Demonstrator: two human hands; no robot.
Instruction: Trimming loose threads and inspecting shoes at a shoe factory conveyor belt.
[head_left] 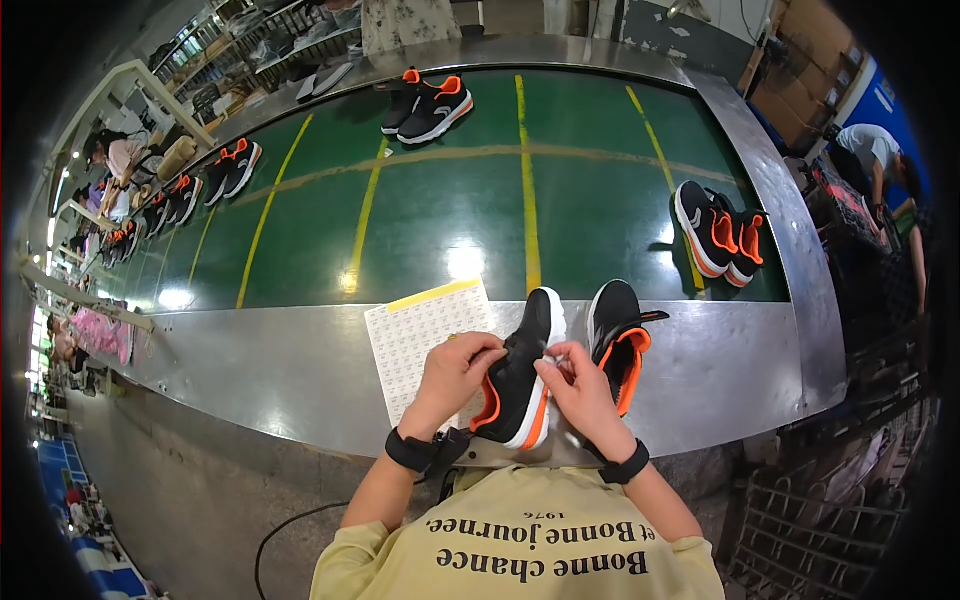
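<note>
Black sneaker (520,370) with orange lining, held between both hands at the near edge of the steel ledge.
Long axis runs toe-away toward the green conveyor belt (450,200), heel nearest the person. Left hand (455,372) grips its left flank; right hand (580,390) pinches the right side near the laces. Its mate (617,335) lies just right; sticker sheet (425,335) just left.

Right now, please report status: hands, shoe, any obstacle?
Left hand and right hand both on black-orange sneaker. Second sneaker right beside. Sticker sheet under left hand.
</note>
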